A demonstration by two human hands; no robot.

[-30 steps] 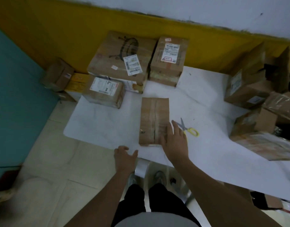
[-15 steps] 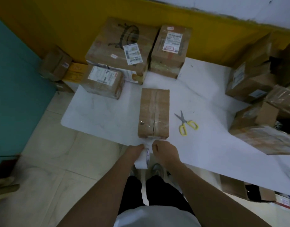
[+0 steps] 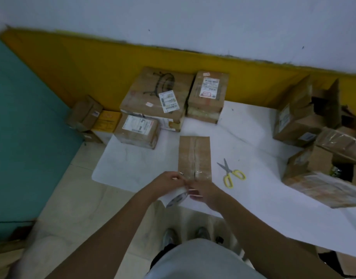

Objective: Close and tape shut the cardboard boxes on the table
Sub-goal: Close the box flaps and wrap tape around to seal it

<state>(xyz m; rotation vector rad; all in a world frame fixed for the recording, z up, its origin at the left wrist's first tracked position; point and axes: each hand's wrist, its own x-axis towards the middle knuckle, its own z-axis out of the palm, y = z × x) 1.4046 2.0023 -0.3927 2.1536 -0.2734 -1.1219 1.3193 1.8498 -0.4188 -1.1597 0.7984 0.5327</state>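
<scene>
Box (image 3: 194,156) lies closed just beyond the grip — left hand (image 3: 166,183) holds the tape roll (image 3: 176,198), right hand (image 3: 205,193) pinches its end. Next, likely: draw tape along the seam.

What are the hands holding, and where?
A roll of tape: the left hand grips its outer rim, the right hand pinches at its side, probably the loose end; blur hides the exact spot.

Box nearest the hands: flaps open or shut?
Shut. On the box, both top flaps lie flat, meeting along a centre seam; clear tape glints across its near end.
</scene>
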